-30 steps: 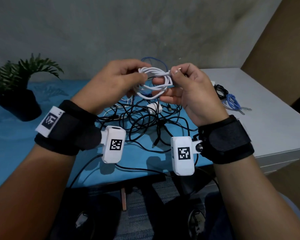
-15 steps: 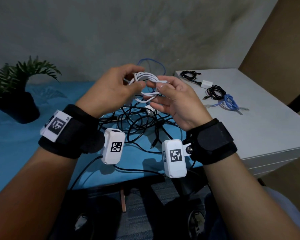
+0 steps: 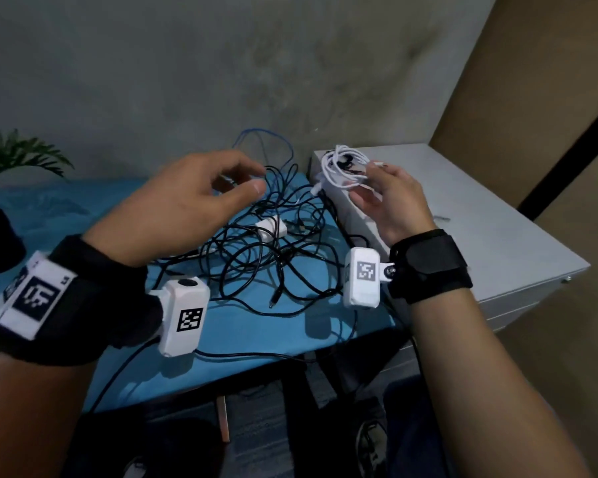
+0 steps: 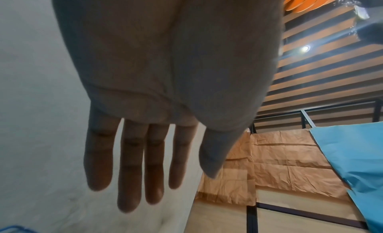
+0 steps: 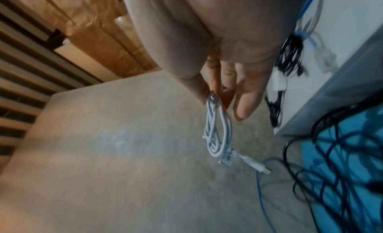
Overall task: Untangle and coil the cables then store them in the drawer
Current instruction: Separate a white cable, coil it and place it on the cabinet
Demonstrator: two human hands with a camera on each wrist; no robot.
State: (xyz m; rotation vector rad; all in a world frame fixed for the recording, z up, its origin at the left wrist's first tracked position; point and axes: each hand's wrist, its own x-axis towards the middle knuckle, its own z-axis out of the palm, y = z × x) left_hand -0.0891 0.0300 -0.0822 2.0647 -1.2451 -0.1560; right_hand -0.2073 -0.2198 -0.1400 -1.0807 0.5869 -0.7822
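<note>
Progress: one white cable (image 3: 342, 167) is coiled into a small bundle and lifted clear of the heap; judged roughly a third of the way, since the bulk is unsorted and nothing is in a drawer yet.
Done so far: right wrist view shows other bundled cables, black (image 5: 288, 56) and blue (image 5: 306, 28), lying on the grey cabinet (image 3: 497, 243), beside a small white plug (image 5: 279, 81).
Left to do: tangle of black cables (image 3: 277, 246) sprawls on the blue-covered bench (image 3: 66, 215), with a white adapter (image 3: 271, 229) caught in it and a thin blue lead (image 3: 256, 139) looping up at the back; all of it needs separating, coiling and stowing.
Drawer: cabinet front seen only edge-on, no drawer visibly open.
Right hand (image 3: 387, 201): raised over the cabinet's near corner, palm turned inward; thumb and forefinger pinch the white coil at its top, remaining fingers (image 5: 246, 102) extended and loose. Coil hangs free below the pinch, connector end (image 5: 257, 166) dangling.
Left hand (image 3: 187, 201): hovers above the tangle, palm down, holding nothing; left wrist view shows the fingers (image 4: 130, 171) straight and slightly spread, touching no cable.
Likely next: set the white coil with the finished bundles.
Other: potted plant (image 3: 0, 188) at the bench's far left.
</note>
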